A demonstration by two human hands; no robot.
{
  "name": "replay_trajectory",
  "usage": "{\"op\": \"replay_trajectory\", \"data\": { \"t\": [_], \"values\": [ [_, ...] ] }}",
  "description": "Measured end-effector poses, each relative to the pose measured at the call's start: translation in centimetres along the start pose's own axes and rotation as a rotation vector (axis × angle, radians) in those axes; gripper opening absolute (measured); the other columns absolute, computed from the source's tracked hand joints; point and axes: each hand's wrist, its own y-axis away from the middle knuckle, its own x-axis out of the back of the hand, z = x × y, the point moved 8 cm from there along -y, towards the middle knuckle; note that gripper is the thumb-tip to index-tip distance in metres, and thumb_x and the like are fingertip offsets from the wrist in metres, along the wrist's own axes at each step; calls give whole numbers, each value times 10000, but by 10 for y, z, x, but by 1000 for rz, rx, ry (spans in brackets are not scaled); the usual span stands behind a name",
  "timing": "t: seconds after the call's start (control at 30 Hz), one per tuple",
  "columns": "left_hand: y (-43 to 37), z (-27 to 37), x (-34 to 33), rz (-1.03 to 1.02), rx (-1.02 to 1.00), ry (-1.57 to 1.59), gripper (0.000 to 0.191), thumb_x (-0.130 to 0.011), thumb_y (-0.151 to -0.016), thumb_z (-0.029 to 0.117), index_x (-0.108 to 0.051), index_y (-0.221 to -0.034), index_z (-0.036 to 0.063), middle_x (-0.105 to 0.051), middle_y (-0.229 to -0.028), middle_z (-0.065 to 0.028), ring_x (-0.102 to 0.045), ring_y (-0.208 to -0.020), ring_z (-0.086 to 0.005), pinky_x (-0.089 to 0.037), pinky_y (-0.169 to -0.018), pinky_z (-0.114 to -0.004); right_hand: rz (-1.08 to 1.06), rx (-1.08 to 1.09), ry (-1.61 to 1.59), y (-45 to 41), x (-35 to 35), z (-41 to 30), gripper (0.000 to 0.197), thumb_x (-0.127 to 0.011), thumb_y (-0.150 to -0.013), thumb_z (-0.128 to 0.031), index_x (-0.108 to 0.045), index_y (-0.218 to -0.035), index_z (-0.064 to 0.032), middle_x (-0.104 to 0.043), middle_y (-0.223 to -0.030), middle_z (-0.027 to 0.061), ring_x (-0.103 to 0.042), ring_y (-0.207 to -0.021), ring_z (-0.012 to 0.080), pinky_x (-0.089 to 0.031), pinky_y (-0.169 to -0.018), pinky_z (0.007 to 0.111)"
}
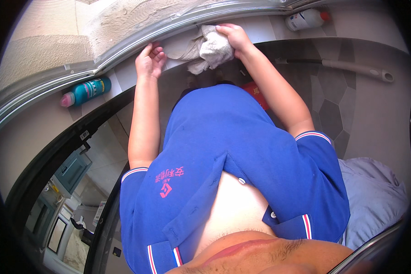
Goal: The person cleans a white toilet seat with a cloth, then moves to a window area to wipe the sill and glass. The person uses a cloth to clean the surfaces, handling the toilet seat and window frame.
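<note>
My right hand grips a crumpled greyish-white cloth over the inner edge of a pale tiled window sill. Part of the cloth trails left along the sill, and a loose fold hangs below. My left hand is raised by the metal window frame, palm partly up and fingers loosely curled, with nothing visible in it. A small gap separates it from the trailing end of the cloth.
A teal bottle with a pink cap lies on the sill at left, and a white bottle with a red cap at right. A long-handled tool's grey handle extends at right. Grey fabric lies lower right. A dark frame runs along the left.
</note>
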Motion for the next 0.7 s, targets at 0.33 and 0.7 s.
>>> {"op": "replay_trajectory", "data": {
  "t": [0.33, 0.7],
  "values": [
    [-3, 8, -2, 88, 12, -29, 185, -544, -941, 210, -651, -953, 60, -616, -716, -18, -568, -626, -157, -528, -714, -382, 40, -55, -215, -40, 4, 4, 250, -552, -892, -66, -587, -1000, 157, -661, -931, 223, -682, -809, 297, -563, -704, 410],
    [7, 15, -7, -1, -110, -183, 208, -643, -887, 202, -636, -998, 27, -620, -743, -37, -567, -623, -134, -514, -649, -308, -161, 58, -3, -6, 5, -13, 184, -610, -868, -86, -651, -945, 76, -675, -884, 132, -652, -747, 188, -531, -692, 311]
  ]
}}
